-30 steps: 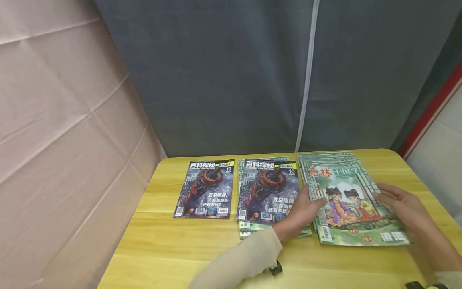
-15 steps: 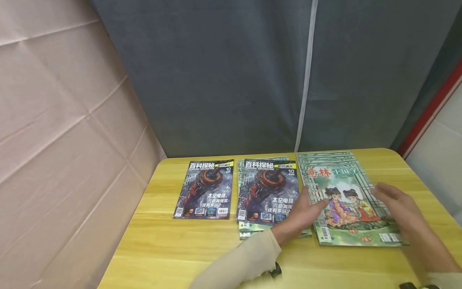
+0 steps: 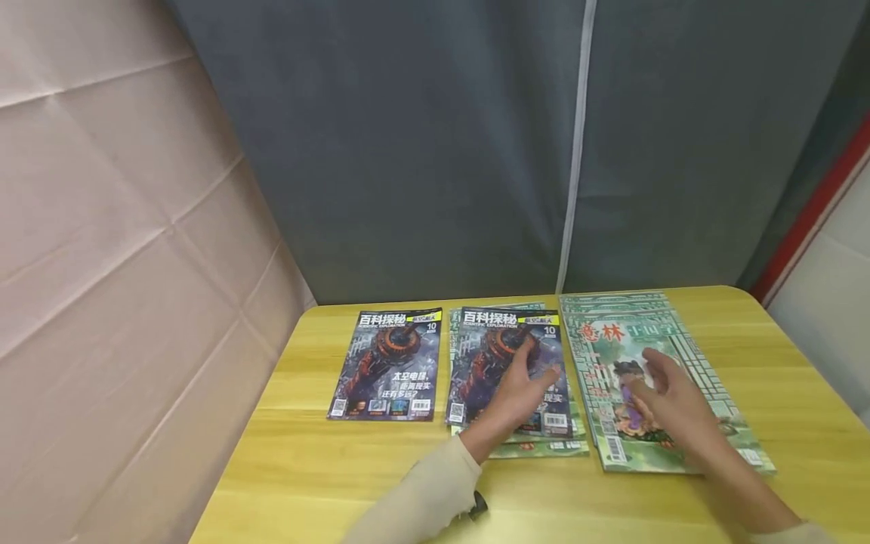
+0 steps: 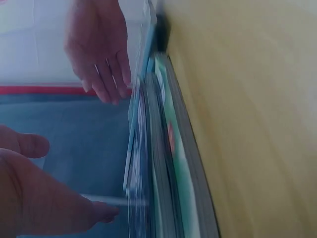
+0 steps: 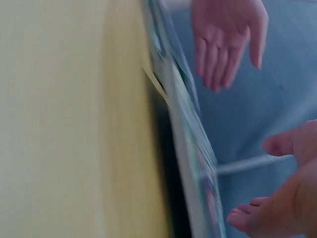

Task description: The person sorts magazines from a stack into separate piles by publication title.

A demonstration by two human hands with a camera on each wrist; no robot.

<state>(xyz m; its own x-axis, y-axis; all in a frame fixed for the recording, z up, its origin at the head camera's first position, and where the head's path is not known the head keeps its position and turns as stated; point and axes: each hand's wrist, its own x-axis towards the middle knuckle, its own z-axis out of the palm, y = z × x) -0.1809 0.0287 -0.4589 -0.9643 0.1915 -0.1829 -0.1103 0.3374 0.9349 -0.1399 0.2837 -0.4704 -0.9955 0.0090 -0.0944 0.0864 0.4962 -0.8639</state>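
Over the middle stack my left hand (image 3: 518, 389) hovers with fingers extended, holding nothing; a dark space-themed magazine (image 3: 476, 370) lies on top there, green-covered magazines showing beneath it. My right hand (image 3: 676, 404) is above the right-hand stack of green magazines (image 3: 714, 393), fingers loosely extended, partly covering the cartoon figures on the top cover. In the left wrist view, the left hand (image 4: 44, 198) shows apart from the magazine edges (image 4: 163, 148). The right wrist view shows the right hand (image 5: 282, 198) beside the stack edges (image 5: 190, 144), with a gap between.
A single dark magazine (image 3: 387, 366) lies at the left of the yellow wooden table (image 3: 292, 483). Dark grey cloth (image 3: 408, 151) hangs behind the table, and a pale creased sheet (image 3: 115, 264) hangs at the left.
Both hands have left the sides of the right green stack and moved left. The left is now above the middle stack, the right above the green stack. The magazines look unmoved.
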